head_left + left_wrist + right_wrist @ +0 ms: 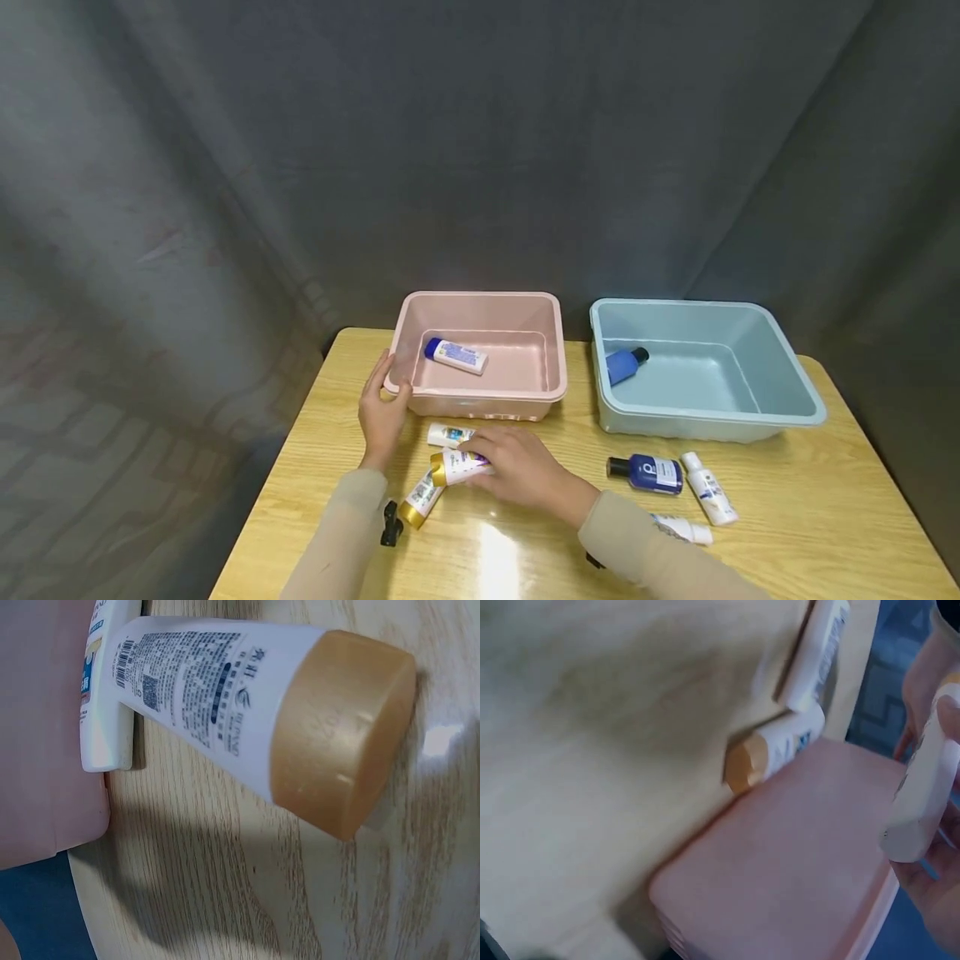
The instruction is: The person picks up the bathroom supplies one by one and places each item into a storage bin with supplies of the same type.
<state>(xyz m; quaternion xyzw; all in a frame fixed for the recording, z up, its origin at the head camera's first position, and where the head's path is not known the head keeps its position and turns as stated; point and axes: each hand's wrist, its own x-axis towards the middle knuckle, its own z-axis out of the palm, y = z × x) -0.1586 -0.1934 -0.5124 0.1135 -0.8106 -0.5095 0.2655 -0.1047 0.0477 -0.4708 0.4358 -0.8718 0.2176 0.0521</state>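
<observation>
In the head view my left hand [384, 417] rests at the near left corner of a pink bin [487, 407], fingers along the side and thumb at the front. My right hand [517, 467] grips a white tube with a gold cap [453, 467], held over the table in front of the bin. A second gold-capped white tube [217, 690] lies on the table near my left wrist. Close against the bin's front is a white bottle [448, 434], partly hidden by my right hand; its gold cap [746, 763] shows in the right wrist view.
Inside the pink bin lies a white tube with a blue cap [457, 356]. A light blue bin [705, 425] on the right holds a blue bottle [624, 365]. Before it lie a dark blue bottle [656, 473], a white bottle [708, 490] and another white bottle [686, 529], partly behind my right sleeve.
</observation>
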